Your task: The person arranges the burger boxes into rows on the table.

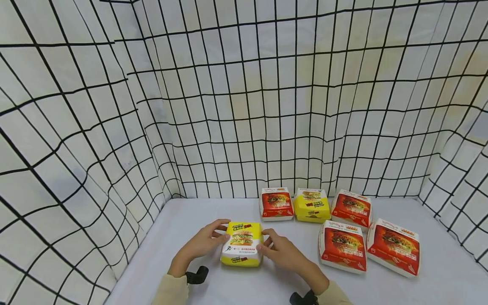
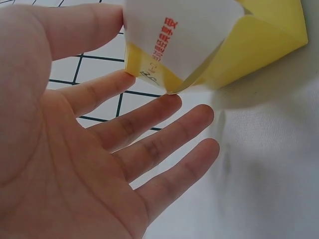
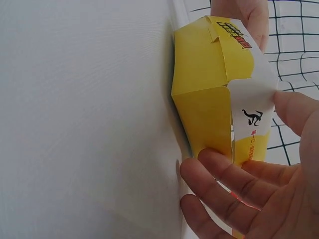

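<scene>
A closed yellow and white burger box [image 1: 241, 250], printed with a burger, sits on the table between both hands. My left hand [image 1: 207, 239] grips its left side, thumb at the top edge. In the left wrist view, the index fingertip [image 2: 127, 75] meets the box's side while the lower fingers spread away from it. My right hand [image 1: 282, 250] holds the opposite side. The right wrist view has the right thumb [image 3: 291, 107] on the lid's edge and bent fingers [image 3: 224, 186] against the yellow side wall.
At the back stand a red burger box [image 1: 277, 204], another yellow box [image 1: 312, 206] and a second red one [image 1: 351, 209]. Two more red boxes, one nearer [image 1: 342, 246] and one further right [image 1: 394, 248], lie beyond my right hand. A black grid net [image 1: 244, 117] over white walls encloses the white table [image 1: 152, 250].
</scene>
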Motion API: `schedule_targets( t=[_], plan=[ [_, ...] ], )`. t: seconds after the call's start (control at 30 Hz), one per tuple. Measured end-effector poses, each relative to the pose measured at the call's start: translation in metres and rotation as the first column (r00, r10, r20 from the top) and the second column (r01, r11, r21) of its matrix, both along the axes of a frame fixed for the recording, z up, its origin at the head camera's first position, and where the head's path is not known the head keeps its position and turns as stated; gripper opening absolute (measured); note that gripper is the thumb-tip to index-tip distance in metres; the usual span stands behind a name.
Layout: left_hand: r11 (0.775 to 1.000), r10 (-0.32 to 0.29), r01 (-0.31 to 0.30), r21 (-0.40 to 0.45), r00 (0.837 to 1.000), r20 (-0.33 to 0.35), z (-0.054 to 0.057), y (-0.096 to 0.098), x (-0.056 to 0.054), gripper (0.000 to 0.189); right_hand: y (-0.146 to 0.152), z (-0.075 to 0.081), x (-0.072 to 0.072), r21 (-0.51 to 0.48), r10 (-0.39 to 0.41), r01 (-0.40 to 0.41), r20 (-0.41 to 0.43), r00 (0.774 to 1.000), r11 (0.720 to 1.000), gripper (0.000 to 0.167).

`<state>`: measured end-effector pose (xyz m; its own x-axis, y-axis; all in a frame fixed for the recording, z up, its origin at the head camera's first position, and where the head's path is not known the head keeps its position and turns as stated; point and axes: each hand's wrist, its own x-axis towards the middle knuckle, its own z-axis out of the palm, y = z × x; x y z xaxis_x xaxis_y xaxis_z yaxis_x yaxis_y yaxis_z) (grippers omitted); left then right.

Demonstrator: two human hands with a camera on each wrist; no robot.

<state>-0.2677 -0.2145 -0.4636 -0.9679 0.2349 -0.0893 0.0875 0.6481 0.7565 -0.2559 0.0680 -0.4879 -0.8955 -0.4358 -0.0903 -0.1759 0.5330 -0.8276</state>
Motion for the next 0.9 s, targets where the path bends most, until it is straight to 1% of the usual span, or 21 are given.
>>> schedule_targets(
  t=[0.33,0.47,0.6,0.7,0.8,0.9],
  plan=[
    [1.0,0.0,0.0,-0.01,1.0,-0.01,0.001,-0.002,0.001,0.055,0.003,0.002,-0.001,0.022,-0.005,0.005,-0.009,1.0,1.0,0.066],
    [1.0,0.017,-0.018,-0.017,0.999,-0.03,0.002,-0.002,0.001,0.052,0.008,0.005,-0.002,0.017,-0.02,0.021,-0.018,1.0,1.0,0.067],
    [0.998,0.056,-0.057,-0.012,0.996,-0.076,0.005,-0.002,0.001,0.045,0.015,0.01,-0.006,-0.002,-0.044,0.044,-0.037,0.998,0.999,0.067],
    [0.997,0.077,-0.076,0.01,0.99,-0.121,0.011,-0.001,0.001,0.042,0.02,0.017,-0.007,-0.014,-0.078,0.077,-0.053,0.996,0.997,0.066],
    [0.996,0.083,-0.078,0.032,0.98,-0.179,0.017,0.002,0.001,0.041,0.024,0.027,-0.006,-0.036,-0.126,0.124,-0.08,0.989,0.992,0.064],
    [0.996,0.083,-0.073,0.049,0.966,-0.245,0.024,0.005,0.002,0.038,0.028,0.038,-0.004,-0.06,-0.17,0.164,-0.113,0.979,0.985,0.06]
  ],
)
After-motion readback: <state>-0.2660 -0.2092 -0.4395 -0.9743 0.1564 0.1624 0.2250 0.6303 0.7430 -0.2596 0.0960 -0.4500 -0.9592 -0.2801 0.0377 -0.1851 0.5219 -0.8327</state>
